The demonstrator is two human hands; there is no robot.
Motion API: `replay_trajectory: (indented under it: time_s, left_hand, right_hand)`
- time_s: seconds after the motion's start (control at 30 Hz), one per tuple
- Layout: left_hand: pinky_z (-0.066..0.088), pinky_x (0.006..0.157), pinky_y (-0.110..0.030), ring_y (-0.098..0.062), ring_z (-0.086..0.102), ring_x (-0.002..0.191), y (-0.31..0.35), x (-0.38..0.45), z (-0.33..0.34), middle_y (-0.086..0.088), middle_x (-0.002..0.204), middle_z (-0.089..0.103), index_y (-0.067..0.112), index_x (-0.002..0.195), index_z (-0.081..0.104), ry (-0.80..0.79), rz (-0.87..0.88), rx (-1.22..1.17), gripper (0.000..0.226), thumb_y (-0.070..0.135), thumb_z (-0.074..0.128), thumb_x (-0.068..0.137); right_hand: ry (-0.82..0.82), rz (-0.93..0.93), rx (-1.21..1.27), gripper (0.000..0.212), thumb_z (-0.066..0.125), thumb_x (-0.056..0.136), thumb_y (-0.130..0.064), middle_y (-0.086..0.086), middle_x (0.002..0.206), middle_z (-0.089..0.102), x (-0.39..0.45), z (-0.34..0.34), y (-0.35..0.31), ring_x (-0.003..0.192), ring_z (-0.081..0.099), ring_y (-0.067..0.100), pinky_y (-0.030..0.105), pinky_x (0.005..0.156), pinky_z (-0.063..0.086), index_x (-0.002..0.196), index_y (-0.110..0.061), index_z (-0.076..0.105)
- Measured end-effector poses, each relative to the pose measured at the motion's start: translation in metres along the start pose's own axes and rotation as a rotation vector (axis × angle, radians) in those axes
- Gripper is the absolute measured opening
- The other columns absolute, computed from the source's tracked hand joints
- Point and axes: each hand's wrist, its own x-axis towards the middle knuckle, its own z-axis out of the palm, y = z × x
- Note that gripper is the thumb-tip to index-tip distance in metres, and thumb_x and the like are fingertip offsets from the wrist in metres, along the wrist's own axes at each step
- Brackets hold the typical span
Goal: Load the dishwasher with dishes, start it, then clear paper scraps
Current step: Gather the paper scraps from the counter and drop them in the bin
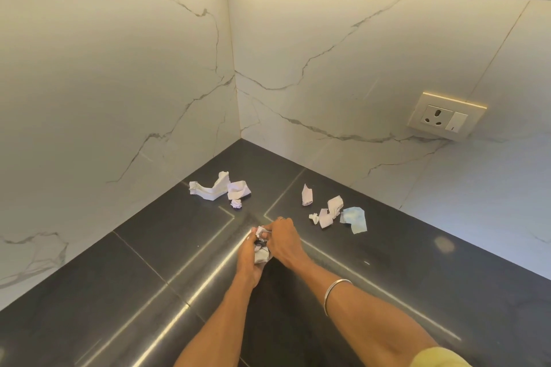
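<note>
Both hands meet over the middle of the dark desk [143, 235], the left hand [249, 259] cupped round a wad of paper scraps [262, 255] and the right hand [281, 235] pinching its top. Two loose clusters lie toward the back corner, the left cluster [220, 188] and the right cluster [337, 211]. Best to squeeze the wad tight first, then sweep each cluster in whole so nothing drops.
</note>
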Motion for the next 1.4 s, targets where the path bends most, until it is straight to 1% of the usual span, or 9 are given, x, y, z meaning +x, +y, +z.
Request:
replay_trajectory:
  time_s: [0.1,0.2,0.33,0.53,0.7,0.8,0.97,1.1,1.4]
  left_hand:
    - [0.044,0.061,-0.028,-0.012,0.06,0.06,0.002,-0.001,-0.002,0.002,0.066,0.063,0.011,0.095,0.07,-0.055,-0.041,-0.023,0.031,0.032,0.048,0.098]
    - [0.048,0.065,-0.031,-0.015,0.064,0.065,0.0,0.0,0.001,-0.001,0.072,0.067,0.012,0.101,0.071,-0.043,-0.03,0.053,0.031,0.033,0.049,0.099]
    - [0.052,0.07,-0.035,-0.019,0.066,0.073,-0.004,0.007,0.004,-0.008,0.082,0.07,0.008,0.103,0.067,-0.003,-0.01,0.232,0.029,0.033,0.055,0.099]
    - [0.051,0.056,-0.027,-0.02,0.062,0.061,0.001,0.031,0.02,-0.015,0.077,0.068,-0.006,0.1,0.064,0.036,0.056,0.429,0.024,0.018,0.061,0.096]
    - [0.047,0.047,-0.024,-0.02,0.055,0.054,-0.005,0.044,0.049,-0.018,0.078,0.061,-0.002,0.087,0.061,0.027,0.038,0.424,0.02,0.013,0.054,0.098]
    - [0.049,0.05,-0.025,-0.02,0.058,0.056,-0.014,0.05,0.051,-0.017,0.081,0.063,-0.002,0.098,0.058,0.02,0.021,0.37,0.021,0.017,0.049,0.101]
    - [0.057,0.06,-0.027,-0.022,0.068,0.07,-0.013,0.05,0.036,-0.019,0.092,0.069,-0.005,0.108,0.06,-0.037,-0.021,0.248,0.028,0.021,0.049,0.102]
    - [0.057,0.062,-0.028,-0.022,0.068,0.068,-0.018,0.041,0.038,-0.018,0.088,0.071,0.001,0.1,0.06,-0.015,0.008,0.223,0.02,0.019,0.05,0.101]
    - [0.056,0.08,-0.039,-0.025,0.067,0.085,-0.022,0.029,0.044,-0.018,0.095,0.068,0.005,0.097,0.062,-0.003,-0.035,0.063,0.02,0.019,0.05,0.101]
  right_hand:
    - [0.054,0.002,-0.084,0.021,0.06,0.09,-0.02,0.005,0.089,0.066,0.0,0.0,-0.001,0.089,0.057,0.023,0.038,0.073,0.052,0.1,-0.026,0.077]
    - [0.109,0.032,-0.114,0.015,0.065,0.087,-0.03,0.0,0.082,0.073,-0.003,-0.004,0.001,0.078,0.066,0.022,0.031,0.065,0.049,0.096,-0.025,0.076]
    - [0.177,0.061,-0.105,0.018,0.065,0.082,-0.035,-0.003,0.077,0.07,-0.002,-0.008,0.015,0.079,0.063,0.023,0.033,0.075,0.043,0.095,-0.028,0.054]
    - [0.144,0.095,0.109,0.01,0.061,0.084,-0.026,-0.002,0.089,0.06,0.008,-0.017,0.037,0.085,0.056,0.016,0.027,0.068,0.04,0.09,-0.027,0.069]
    - [0.24,0.111,0.023,0.041,0.052,0.088,-0.001,0.001,0.114,0.049,0.008,-0.029,0.078,0.098,0.05,0.017,0.034,0.081,0.051,0.124,-0.021,0.057]
    - [0.159,0.156,-0.072,0.056,0.054,0.083,0.006,0.007,0.127,0.045,0.011,-0.031,0.101,0.111,0.046,0.026,0.037,0.09,0.048,0.135,-0.013,0.049]
    - [0.138,0.138,-0.177,0.012,0.054,0.081,0.0,0.01,0.09,0.059,0.015,-0.025,0.11,0.09,0.055,0.03,0.031,0.066,0.037,0.083,-0.009,0.061]
    - [0.198,0.221,-0.073,0.013,0.059,0.086,-0.01,0.007,0.081,0.069,0.014,-0.019,0.107,0.078,0.063,0.025,0.036,0.066,0.051,0.084,-0.01,0.072]
    - [0.231,0.157,0.469,0.011,0.077,0.075,-0.025,-0.013,0.074,0.071,-0.006,-0.017,0.069,0.07,0.066,-0.001,0.018,0.067,0.055,0.084,-0.028,0.071]
